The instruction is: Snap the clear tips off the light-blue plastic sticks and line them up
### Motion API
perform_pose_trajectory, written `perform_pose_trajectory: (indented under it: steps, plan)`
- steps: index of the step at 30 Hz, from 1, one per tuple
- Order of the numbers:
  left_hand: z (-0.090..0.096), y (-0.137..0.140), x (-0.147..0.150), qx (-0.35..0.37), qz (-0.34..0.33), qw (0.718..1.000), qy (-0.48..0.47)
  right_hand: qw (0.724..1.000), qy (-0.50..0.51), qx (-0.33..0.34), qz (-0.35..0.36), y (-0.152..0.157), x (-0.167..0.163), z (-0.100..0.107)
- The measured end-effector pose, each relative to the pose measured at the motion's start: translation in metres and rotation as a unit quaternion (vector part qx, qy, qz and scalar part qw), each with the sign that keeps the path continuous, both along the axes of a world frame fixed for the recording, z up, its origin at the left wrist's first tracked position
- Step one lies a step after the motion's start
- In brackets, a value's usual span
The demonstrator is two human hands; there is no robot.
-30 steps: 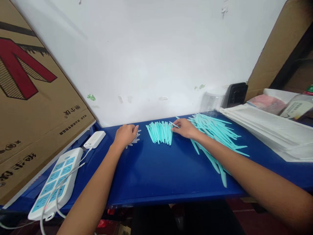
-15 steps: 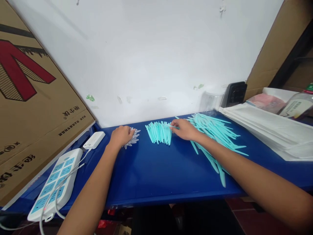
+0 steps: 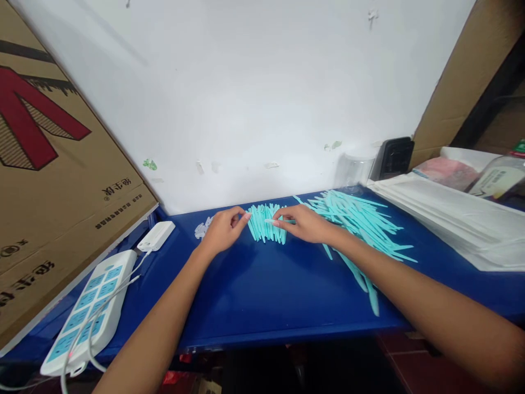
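My right hand [image 3: 305,221] pinches a slim turquoise stick [image 3: 289,221], its pale end pointing left. It hovers over a neat row of similar sticks [image 3: 262,224] in the middle of the blue table [image 3: 262,295]. At the row's left edge is my left hand [image 3: 226,227], thumb and forefinger pinched together; whatever lies between them is too small to make out. Behind that hand, a small pile of clear plastic pieces [image 3: 202,229] is partly covered. A larger, loose heap of turquoise sticks [image 3: 356,219] spreads beyond my right wrist.
A white power strip [image 3: 88,312] with cables and a white adapter [image 3: 156,236] lie on the left, beside a big cardboard box [image 3: 61,219]. To the right are stacked white sheets [image 3: 435,219], a clear jar [image 3: 356,168] and a black object [image 3: 396,157]. A white wall [image 3: 254,98] rises behind.
My left hand has left the clear pieces and moved right to the turquoise row. My right hand has shifted slightly left with its stick, so both hands are closer together.
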State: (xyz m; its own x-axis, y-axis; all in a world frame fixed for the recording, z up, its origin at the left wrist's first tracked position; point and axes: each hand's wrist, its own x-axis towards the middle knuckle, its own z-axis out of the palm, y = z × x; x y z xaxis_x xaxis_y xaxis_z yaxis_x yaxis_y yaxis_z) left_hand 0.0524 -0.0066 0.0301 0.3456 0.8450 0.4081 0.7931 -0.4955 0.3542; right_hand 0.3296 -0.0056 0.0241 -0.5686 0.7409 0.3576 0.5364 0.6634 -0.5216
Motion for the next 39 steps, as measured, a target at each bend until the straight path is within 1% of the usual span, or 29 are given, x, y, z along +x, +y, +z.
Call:
perform_pose_trajectory:
  steps: [2,4,7,11,14,16,18,20,23,25,28,30,32,35,37,39]
  plan:
    - [-0.004,-0.007,0.014,-0.028,-0.061,0.997,-0.027,1.000,-0.013,0.008,0.008,-0.003,-0.002,-0.001]
    - [-0.009,-0.011,0.023,-0.054,-0.097,0.993,-0.043,1.000,-0.023,0.015,0.014,-0.005,-0.004,-0.003]
    - [-0.013,-0.012,0.027,-0.070,-0.117,0.989,-0.054,0.999,-0.025,0.016,0.025,-0.006,-0.007,-0.006]
    - [-0.011,-0.008,0.020,-0.063,-0.113,0.990,-0.052,0.999,-0.024,0.008,0.041,-0.003,-0.007,-0.008]
    - [-0.006,-0.002,0.009,-0.029,-0.075,0.997,-0.016,0.999,-0.032,0.002,0.024,0.001,-0.003,-0.007]
    - [-0.002,0.001,0.001,0.002,-0.022,0.999,0.029,1.000,-0.026,-0.013,-0.009,0.006,0.001,-0.006]
    - [0.001,0.004,-0.006,0.024,0.045,0.996,0.080,0.997,-0.014,-0.038,-0.059,0.010,0.004,-0.006]
    - [0.004,0.005,-0.010,0.030,0.104,0.987,0.123,0.991,-0.013,-0.060,-0.120,0.015,0.007,-0.007]
    - [0.005,0.004,-0.012,0.023,0.151,0.975,0.161,0.977,-0.014,-0.094,-0.192,0.021,0.009,-0.009]
    - [0.005,0.004,-0.011,0.019,0.161,0.971,0.176,0.970,0.010,-0.140,-0.197,0.023,0.008,-0.010]
    - [0.004,0.004,-0.011,0.018,0.162,0.969,0.186,0.958,0.078,-0.224,-0.161,0.023,0.004,-0.010]
    - [0.004,0.004,-0.012,0.021,0.165,0.968,0.190,0.951,0.111,-0.250,-0.147,0.022,0.001,-0.010]
    - [0.004,0.005,-0.014,0.019,0.171,0.966,0.195,0.950,0.119,-0.248,-0.150,0.021,0.000,-0.010]
    - [0.004,0.007,-0.018,0.016,0.179,0.962,0.204,0.960,0.088,-0.211,-0.162,0.021,0.004,-0.006]
    - [0.003,0.009,-0.022,0.014,0.191,0.957,0.219,0.969,0.035,-0.156,-0.187,0.022,0.010,-0.001]
    - [0.004,0.011,-0.026,0.007,0.215,0.947,0.239,0.966,-0.050,-0.087,-0.239,0.022,0.019,0.005]
